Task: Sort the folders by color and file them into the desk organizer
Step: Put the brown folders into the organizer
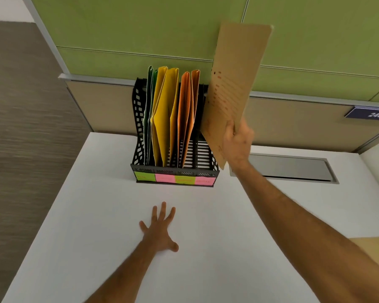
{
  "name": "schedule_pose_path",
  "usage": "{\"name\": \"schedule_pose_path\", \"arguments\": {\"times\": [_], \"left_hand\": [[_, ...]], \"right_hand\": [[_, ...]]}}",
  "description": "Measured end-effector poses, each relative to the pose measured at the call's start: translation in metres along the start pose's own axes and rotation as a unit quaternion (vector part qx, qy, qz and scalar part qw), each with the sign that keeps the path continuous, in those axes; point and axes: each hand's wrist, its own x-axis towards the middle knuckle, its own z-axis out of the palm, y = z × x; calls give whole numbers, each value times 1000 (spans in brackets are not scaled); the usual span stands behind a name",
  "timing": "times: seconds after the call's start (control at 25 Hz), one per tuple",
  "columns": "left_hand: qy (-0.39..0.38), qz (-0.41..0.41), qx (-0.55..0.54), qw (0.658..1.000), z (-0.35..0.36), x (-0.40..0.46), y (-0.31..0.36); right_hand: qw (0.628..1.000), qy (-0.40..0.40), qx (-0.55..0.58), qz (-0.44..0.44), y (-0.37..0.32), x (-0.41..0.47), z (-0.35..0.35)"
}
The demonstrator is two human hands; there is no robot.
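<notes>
Currently, a brown folder (236,84) is pinched at its lower edge in the right hand's (236,145) grip, held tilted above the desk organizer's (175,169) rightmost slot. Left hand (160,230) is laid flat, fingers spread, on the white surface (228,237).

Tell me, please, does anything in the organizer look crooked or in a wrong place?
Nothing is damaged. The yellow folders and orange folders lean and splay open instead of standing straight in the organizer. Its rightmost slot holds no folder; the right hand holds the brown folder tilted just beside it.
</notes>
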Motion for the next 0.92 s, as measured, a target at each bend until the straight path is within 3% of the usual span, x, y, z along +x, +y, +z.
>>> {"name": "schedule_pose_path", "arguments": {"times": [0.24,0.52,0.92], "left_hand": [[0,1,-3,1000,-2,1,1],[6,1,-9,1000,1,2,0],[20,1,3,1000,4,5,-2]], "right_hand": [[996,-67,4,59,23,-16,50],[951,-284,-27,119,62,-31,80],[935,-335,-49,111,75,-56,55]]}}
